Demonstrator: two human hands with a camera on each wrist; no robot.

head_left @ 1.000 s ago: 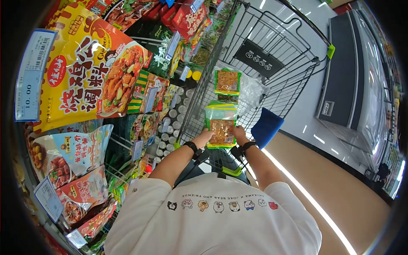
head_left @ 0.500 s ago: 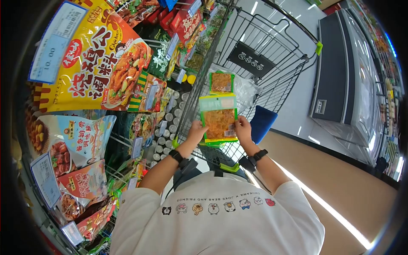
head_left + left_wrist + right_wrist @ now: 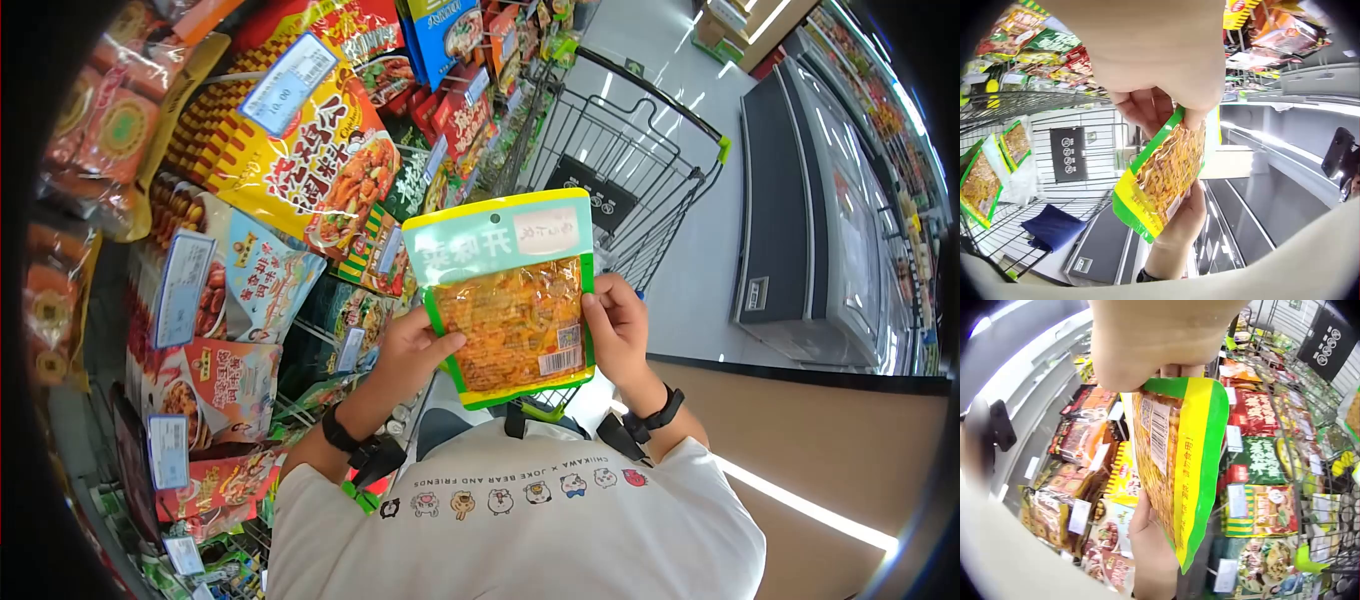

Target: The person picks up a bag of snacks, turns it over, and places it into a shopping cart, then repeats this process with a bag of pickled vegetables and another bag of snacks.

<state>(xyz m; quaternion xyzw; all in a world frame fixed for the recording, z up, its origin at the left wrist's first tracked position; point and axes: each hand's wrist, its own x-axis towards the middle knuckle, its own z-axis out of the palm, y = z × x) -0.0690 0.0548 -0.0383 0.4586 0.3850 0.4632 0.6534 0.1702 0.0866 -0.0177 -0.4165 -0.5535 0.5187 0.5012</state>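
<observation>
A green and yellow food packet [image 3: 512,320] with a clear window is held up before the chest, its barcode side facing the head camera. My left hand [image 3: 408,355] pinches its left edge, thumb on the front. On the opposite edge my right hand [image 3: 617,325] grips it, thumb also in front. The left wrist view shows the packet [image 3: 1169,169] tilted between both hands. Seen from the right wrist, the packet [image 3: 1175,456] is nearly edge-on, its barcode near the top. Two similar packets [image 3: 982,181] [image 3: 1016,145] lie in the cart.
A wire shopping cart [image 3: 655,110] stands ahead, with a blue item [image 3: 1052,227] and clear plastic [image 3: 1020,187] at it. Shelves of seasoning bags [image 3: 300,165] with price tags [image 3: 183,290] line the left. A grey freezer [image 3: 790,200] stands at the right.
Both hands have raised the packet out of the cart area toward the head camera, so it looks much larger. The view has shifted, showing more shelf at the left.
</observation>
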